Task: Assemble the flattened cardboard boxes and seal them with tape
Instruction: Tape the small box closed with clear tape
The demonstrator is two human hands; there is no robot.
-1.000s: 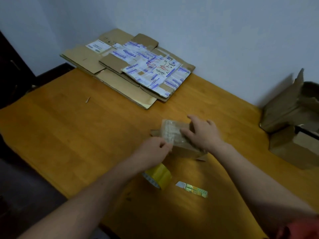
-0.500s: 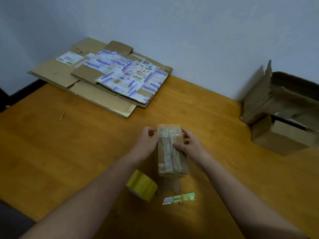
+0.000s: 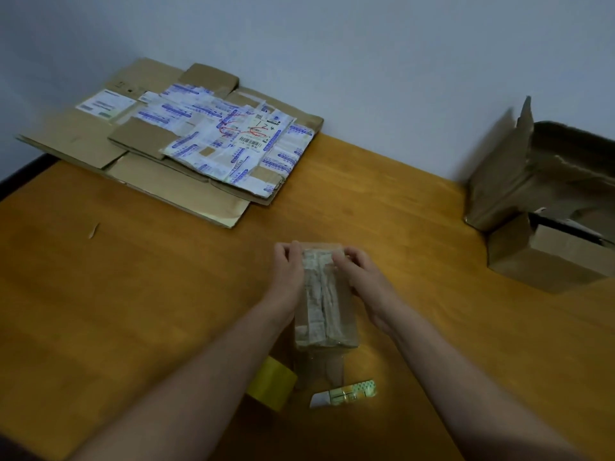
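A person is holding a small taped box point(image 3: 324, 314) upright on the table point(image 3: 133, 294), left hand point(image 3: 288, 274) and right hand point(image 3: 361, 277) curling around its sides. The flattened boxes point(image 3: 173, 144) are lying unassembled at the far corner, so more work seems to be waiting.

I see the small box point(image 3: 324, 304) mid-counter point(image 3: 133, 294). My left hand point(image 3: 288, 274) grips its left side and my right hand point(image 3: 361, 277) its right, both at the far end. Tape roll point(image 3: 273, 387) near-left of the box, cutter point(image 3: 344, 392) just before it. Flattened boxes point(image 3: 173, 144) stacked far left by the wall, open boxes point(image 3: 545, 207) far right.
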